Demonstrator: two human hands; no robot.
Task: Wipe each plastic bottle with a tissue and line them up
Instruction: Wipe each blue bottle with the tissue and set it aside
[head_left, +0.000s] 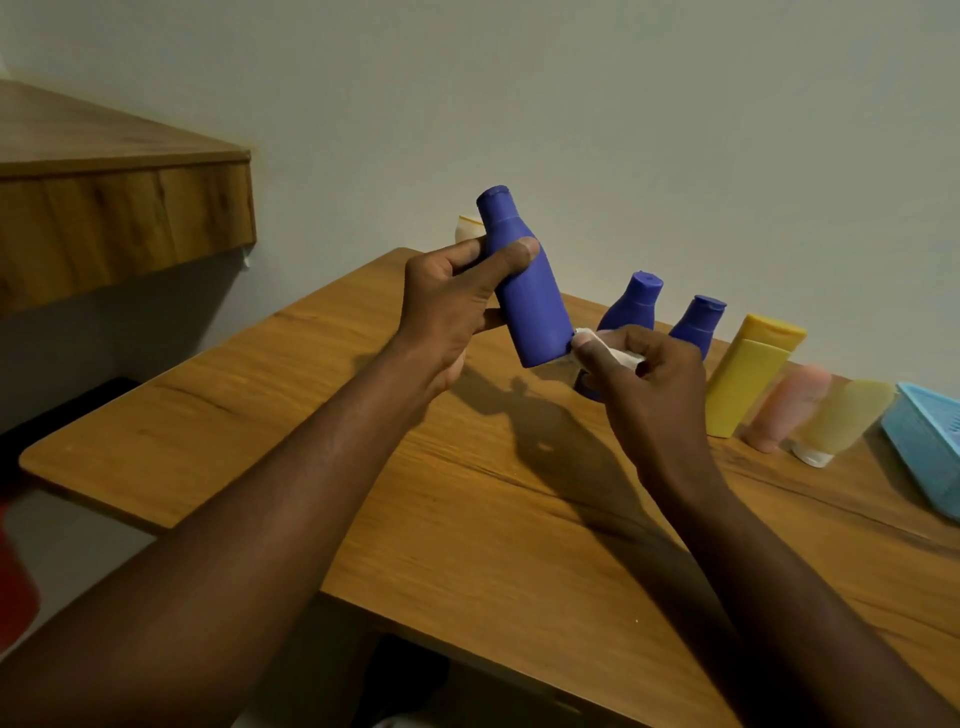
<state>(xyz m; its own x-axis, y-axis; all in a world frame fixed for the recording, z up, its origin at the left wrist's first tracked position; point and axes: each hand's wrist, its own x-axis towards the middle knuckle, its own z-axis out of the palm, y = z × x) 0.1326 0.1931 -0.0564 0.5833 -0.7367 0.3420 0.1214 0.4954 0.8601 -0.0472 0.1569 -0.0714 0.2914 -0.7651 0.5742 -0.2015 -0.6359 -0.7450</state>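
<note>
Hiding behind the neck of the held blue bottle (524, 291), a cream-coloured container (466, 228) shows only a sliver, too little to identify. The right hand (649, 384) covers the lower parts of two more blue bottles (636, 306) (698, 325) standing by the wall, and a blue basket (930, 447) is cut off at the right edge. Counted: three blue bottles, one yellow bottle (748, 379), one pink tube (789, 410), one pale yellow tube (841, 421). The left hand (447, 312) grips the held bottle above the wooden table (363, 467), thumb across its body. Its long axis tilts, cap up and leftward, base down to the right. The right hand pinches a white tissue (621, 356) against that base.
</note>
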